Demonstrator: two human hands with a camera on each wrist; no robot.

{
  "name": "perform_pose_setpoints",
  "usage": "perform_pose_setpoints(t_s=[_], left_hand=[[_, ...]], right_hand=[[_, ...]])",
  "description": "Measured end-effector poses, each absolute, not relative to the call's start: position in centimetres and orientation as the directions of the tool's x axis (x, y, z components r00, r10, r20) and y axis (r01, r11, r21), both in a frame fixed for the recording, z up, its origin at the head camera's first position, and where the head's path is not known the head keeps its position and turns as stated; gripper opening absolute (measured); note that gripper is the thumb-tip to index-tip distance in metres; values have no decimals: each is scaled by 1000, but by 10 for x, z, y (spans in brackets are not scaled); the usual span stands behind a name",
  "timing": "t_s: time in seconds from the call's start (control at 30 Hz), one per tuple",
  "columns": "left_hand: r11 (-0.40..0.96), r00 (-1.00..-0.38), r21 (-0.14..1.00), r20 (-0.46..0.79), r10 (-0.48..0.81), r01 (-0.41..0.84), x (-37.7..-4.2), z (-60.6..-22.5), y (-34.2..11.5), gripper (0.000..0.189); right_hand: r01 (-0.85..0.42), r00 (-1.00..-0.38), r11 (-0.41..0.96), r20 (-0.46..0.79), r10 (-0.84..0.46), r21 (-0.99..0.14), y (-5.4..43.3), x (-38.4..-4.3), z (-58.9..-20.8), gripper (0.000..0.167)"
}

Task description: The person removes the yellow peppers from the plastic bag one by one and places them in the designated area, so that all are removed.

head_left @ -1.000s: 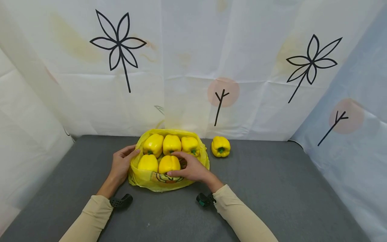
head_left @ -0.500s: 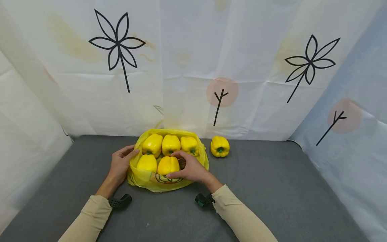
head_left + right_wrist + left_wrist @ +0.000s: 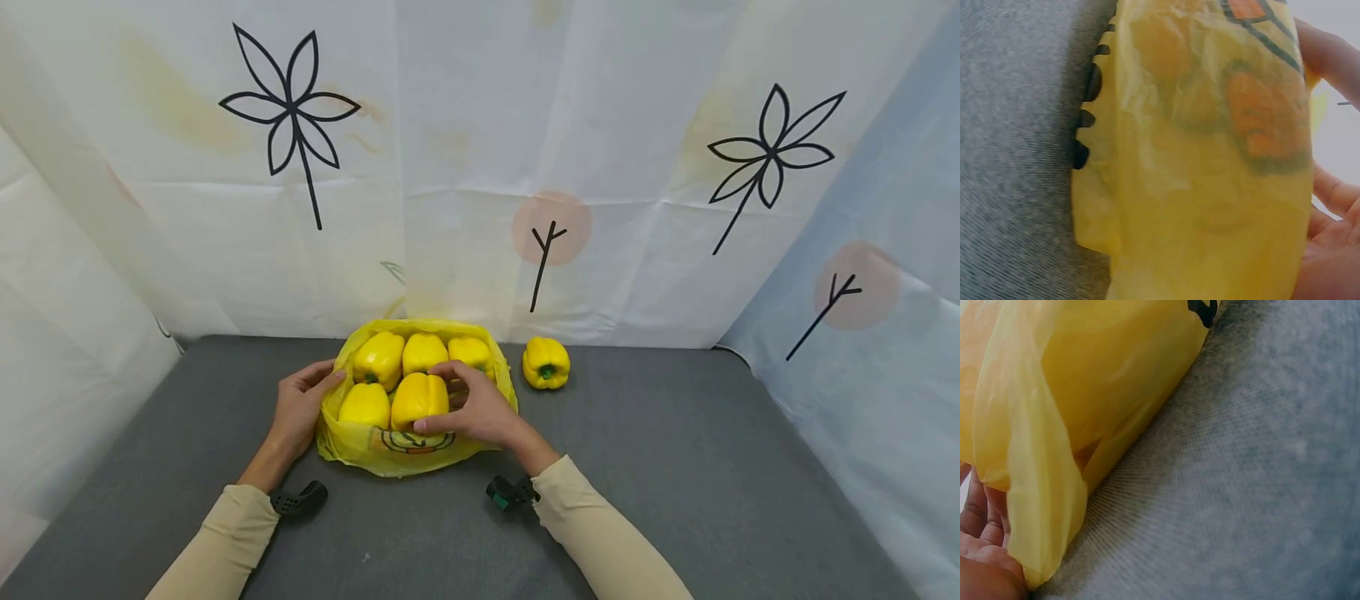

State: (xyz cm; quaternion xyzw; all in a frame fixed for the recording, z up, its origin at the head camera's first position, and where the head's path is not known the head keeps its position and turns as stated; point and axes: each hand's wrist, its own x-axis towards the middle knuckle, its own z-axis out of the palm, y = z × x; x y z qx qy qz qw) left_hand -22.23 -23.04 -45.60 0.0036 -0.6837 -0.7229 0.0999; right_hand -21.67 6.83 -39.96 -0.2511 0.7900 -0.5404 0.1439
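A yellow plastic bag (image 3: pixel 356 440) lies wide-mouthed on the table with several yellow bell peppers inside. My left hand (image 3: pixel 296 408) holds the bag's left rim, thumb on the rim's near side; the left wrist view has the thin film (image 3: pixel 1047 506) covering part of the fingers. At the front of the bag, my right hand (image 3: pixel 483 410) grips a yellow bell pepper (image 3: pixel 417 398) between thumb and fingers. Beside it sits another pepper (image 3: pixel 365 406), and a row stands behind, its right one (image 3: pixel 470 352) partly covered by my fingers. The bag wall (image 3: pixel 1210 206) hides the gripped pepper in the right wrist view.
One more yellow bell pepper (image 3: pixel 546 363) stands on the grey table (image 3: pixel 675 467) just right of the bag, stem end toward me. A white printed curtain (image 3: pixel 450 250) rises directly behind the table's far edge.
My right hand has risen slightly, and the pepper in its grip has come up a little inside the bag. The left hand keeps its place at the rim.
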Motion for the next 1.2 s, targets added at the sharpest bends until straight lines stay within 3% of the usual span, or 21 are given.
perform_pose_setpoints(t_s=[0.47, 1.2], left_hand=[[-47, -982, 991, 116, -152, 124, -223, -455, -231, 46], [-8, -980, 991, 128, -151, 131, -222, -455, -230, 47]], right_hand=[[-233, -847, 195, 101, -521, -953, 76, -214, -384, 72], [-264, -861, 169, 153, -485, -949, 116, -200, -366, 79]])
